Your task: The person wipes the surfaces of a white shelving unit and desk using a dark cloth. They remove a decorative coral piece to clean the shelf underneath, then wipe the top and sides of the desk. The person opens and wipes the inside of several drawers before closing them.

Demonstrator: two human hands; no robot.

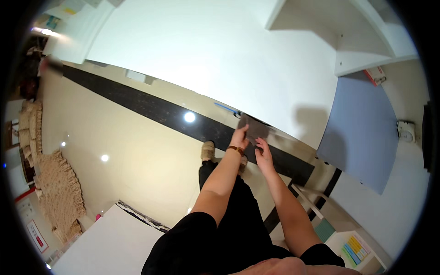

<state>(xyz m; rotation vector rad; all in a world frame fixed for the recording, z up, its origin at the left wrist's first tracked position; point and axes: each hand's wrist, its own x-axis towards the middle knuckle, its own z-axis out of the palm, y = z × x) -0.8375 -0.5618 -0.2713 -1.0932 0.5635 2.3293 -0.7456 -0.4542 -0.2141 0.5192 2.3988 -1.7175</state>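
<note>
My left hand [240, 137], with a brown band on its wrist, grips the left side of a grey-brown cloth [256, 127]. The cloth hangs by the front edge of a white desk [206, 51], above the floor. My right hand [263, 153] is at the cloth's lower right edge, fingers spread. Whether those fingertips touch the cloth is hard to tell. Just left of the cloth, a thin blue strip [225, 107] and a small dark object stick out below the desk edge.
White shelving [302, 20] rises from the desk's right part. Beyond it stand a blue-grey panel [361, 127] and a small white clock [406, 132]. A cream floor [130, 144] with a black stripe lies under me. Behind left are a white tabletop [110, 240] and a beige-covered sofa [60, 189].
</note>
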